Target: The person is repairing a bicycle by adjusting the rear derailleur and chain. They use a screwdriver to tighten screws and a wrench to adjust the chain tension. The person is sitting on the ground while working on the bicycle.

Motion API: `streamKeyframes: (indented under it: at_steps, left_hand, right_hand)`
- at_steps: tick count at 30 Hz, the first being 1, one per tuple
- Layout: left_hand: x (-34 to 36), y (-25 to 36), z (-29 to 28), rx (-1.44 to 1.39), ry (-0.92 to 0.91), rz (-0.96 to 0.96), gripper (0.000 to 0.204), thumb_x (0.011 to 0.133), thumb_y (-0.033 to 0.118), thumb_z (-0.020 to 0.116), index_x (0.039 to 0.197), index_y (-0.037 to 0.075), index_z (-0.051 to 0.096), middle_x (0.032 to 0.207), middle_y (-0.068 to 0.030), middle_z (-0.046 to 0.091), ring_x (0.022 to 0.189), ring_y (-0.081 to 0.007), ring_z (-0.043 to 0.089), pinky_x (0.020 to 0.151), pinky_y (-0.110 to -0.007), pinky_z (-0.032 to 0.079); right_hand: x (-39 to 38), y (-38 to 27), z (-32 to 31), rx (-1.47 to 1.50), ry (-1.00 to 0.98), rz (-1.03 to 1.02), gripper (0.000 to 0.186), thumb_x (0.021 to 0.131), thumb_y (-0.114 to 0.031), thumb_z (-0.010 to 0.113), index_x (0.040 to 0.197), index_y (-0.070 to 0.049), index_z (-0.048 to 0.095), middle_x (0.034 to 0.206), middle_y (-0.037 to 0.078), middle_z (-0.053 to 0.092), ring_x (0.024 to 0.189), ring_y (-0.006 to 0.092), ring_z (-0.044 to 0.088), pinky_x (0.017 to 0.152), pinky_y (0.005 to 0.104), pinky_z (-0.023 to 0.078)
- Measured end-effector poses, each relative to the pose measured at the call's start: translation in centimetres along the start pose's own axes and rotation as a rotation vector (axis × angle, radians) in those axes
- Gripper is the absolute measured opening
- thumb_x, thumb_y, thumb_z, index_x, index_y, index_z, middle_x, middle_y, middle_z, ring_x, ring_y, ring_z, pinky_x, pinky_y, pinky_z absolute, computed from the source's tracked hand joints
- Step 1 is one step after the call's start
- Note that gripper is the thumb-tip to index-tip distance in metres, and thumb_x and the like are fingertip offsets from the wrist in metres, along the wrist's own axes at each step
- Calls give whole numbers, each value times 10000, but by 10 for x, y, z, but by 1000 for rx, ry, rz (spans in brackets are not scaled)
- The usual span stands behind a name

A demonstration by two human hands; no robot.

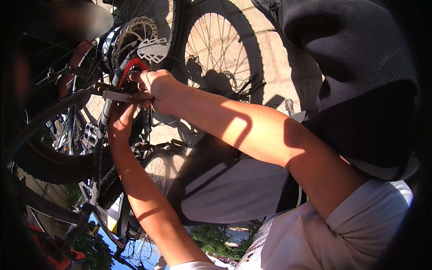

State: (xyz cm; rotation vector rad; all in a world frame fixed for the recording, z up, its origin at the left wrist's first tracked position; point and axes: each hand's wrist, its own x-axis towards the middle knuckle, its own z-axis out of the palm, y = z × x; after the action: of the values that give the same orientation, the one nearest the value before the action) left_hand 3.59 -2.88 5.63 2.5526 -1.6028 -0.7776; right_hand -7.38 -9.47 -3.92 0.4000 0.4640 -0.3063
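Both hands meet at a bicycle's frame, close to the wheel hub at the upper left. My right hand (158, 86) comes in from the right, its fingers curled closed beside a red curved section (131, 66) of the frame. Whatever it pinches is too small or hidden to make out. Below it, my left hand (121, 116) reaches up against the dark frame tube (104, 114); its fingertips are mostly covered by a short flat metal piece (116, 96) and the right hand. A silver brake disc (135, 30) and a cut-out silver plate (153, 50) sit just above the fingers.
Spoked wheels and a thick black tyre (54, 166) crowd the left side, near a pedal (90, 133). Another person's arm (74, 67) shows behind the spokes. A wheel's shadow (252, 49) falls on the paving. My dark trouser leg (234, 191) fills the lower middle.
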Motion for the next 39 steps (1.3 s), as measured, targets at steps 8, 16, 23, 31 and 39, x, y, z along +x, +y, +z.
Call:
streamKeyframes:
  at_steps: [8,16,23,31,39]
  left_hand:
    - [-10,2,11,-242,149,-85,259,874,136,584,1086,-12,601,1039,-100,652,965,-199,604,848,-303,448]
    - [-16,-8,28,-624,232,-39,363,826,35,578,1176,-40,522,1097,-102,602,989,-180,570,895,-299,439]
    - [-7,-5,24,-832,56,6,404,817,39,567,1212,-11,497,1083,-99,589,971,-168,564,893,-307,428]
    - [-8,3,22,-562,122,-60,317,866,107,589,1158,-5,534,1028,-78,600,910,-138,552,841,-271,415]
    - [-5,-14,19,-493,154,17,308,882,170,598,1116,-22,543,987,-75,593,910,-145,542,830,-272,421]
  right_hand:
    - [-9,4,15,-139,150,-141,281,851,-121,589,603,-70,467,524,28,397,422,162,415,378,319,287]
    - [-4,7,12,-129,77,-244,319,854,-119,562,558,-80,451,513,29,416,408,132,380,375,310,286]
    - [-2,13,10,-250,133,-274,264,847,-152,586,617,-26,552,535,58,485,447,172,485,409,317,375]
    - [0,13,6,-469,123,-345,288,825,-202,574,644,21,569,555,125,541,448,202,518,443,323,411]
    - [3,12,3,-294,18,-255,287,849,-126,552,578,-41,508,548,60,484,452,157,453,419,313,345]
